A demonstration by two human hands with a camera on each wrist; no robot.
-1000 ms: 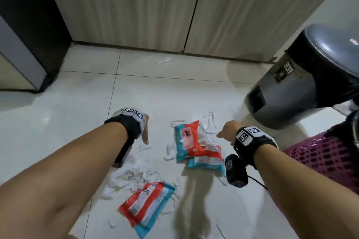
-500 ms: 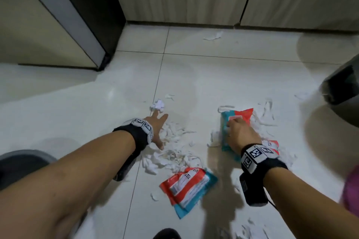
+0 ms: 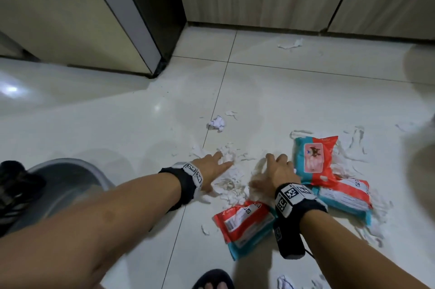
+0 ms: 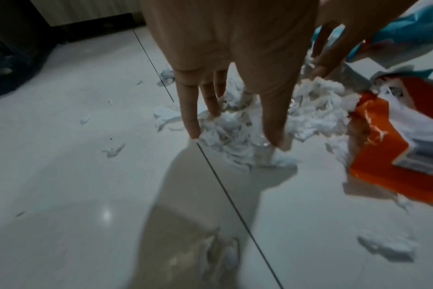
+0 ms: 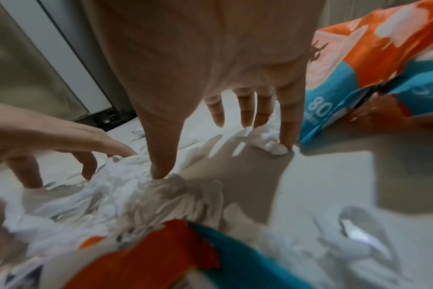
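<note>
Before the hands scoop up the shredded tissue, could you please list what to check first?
1. Left hand on the tissue pile, fingers straight: ok.
2. Right hand at the pile's other side, fingers spread: ok.
3. Near wipes packet clear of the pile: not ok, tissue lies against it.
4. Loose tissue all gathered: not ok, a crumpled wad lies apart.
5. Grey basin free inside: cannot tell, the arm hides part.
</note>
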